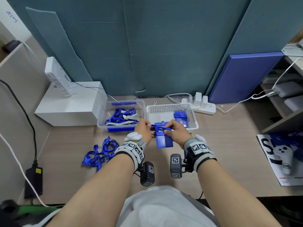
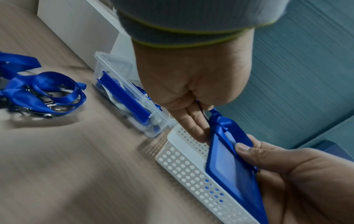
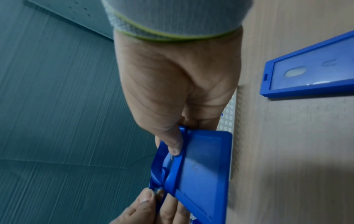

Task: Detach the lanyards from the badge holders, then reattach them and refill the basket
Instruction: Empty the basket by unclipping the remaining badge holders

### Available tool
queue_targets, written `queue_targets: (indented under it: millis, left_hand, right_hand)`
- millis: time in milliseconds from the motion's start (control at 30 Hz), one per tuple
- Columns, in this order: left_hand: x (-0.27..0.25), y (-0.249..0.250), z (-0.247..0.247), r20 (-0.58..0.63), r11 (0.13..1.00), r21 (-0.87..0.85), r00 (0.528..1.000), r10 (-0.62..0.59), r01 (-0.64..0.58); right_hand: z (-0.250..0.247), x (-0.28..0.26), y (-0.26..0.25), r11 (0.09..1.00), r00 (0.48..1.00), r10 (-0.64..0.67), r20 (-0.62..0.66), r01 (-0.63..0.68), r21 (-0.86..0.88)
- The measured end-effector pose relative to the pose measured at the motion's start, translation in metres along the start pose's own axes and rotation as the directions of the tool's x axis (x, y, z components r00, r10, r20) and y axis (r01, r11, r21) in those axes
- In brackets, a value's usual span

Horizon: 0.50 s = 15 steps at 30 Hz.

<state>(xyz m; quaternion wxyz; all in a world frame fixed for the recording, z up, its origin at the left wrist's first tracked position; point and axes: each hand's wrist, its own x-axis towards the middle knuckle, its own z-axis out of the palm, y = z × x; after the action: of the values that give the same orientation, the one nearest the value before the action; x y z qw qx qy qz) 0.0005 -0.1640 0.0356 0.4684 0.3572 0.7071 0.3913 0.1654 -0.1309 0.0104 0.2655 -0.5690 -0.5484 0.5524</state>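
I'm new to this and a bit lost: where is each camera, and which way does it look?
Head: worn on the head, looks down at the table; both forearms and hands show.
Left wrist: looks along the left hand to the badge holder.
Right wrist: looks along the right hand.
All three share that badge holder, held by both hands.

The left hand (image 1: 144, 131) covers where the lanyard (image 1: 159, 128) meets the badge holder (image 1: 164, 140), so the clip cannot be made out; in the left wrist view the table (image 2: 67, 166) and the loose lanyard pile (image 2: 38, 94) are smeared by motion and cut by the left edge; in the right wrist view a second badge holder (image 3: 310, 72) runs off the right edge; the basket (image 3: 229, 116) shows only as a sliver behind the right hand (image 3: 172, 91)
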Motion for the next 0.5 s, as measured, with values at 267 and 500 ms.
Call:
queue_targets:
  millis: [267,500]
  left_hand:
    - [0.011,0.0,0.0,-0.044,0.995,-0.063,0.995,-0.086,0.083]
    - [0.017,-0.005,-0.015,0.0,0.999,0.003,0.999,-0.043,0.043]
  right_hand:
    - [-0.001,0.001,-0.001,1.0,1.0,0.001,0.002,-0.001,0.0]
    - [-0.006,0.004,0.006,0.999,0.999,0.034,-0.019,-0.034,0.022]
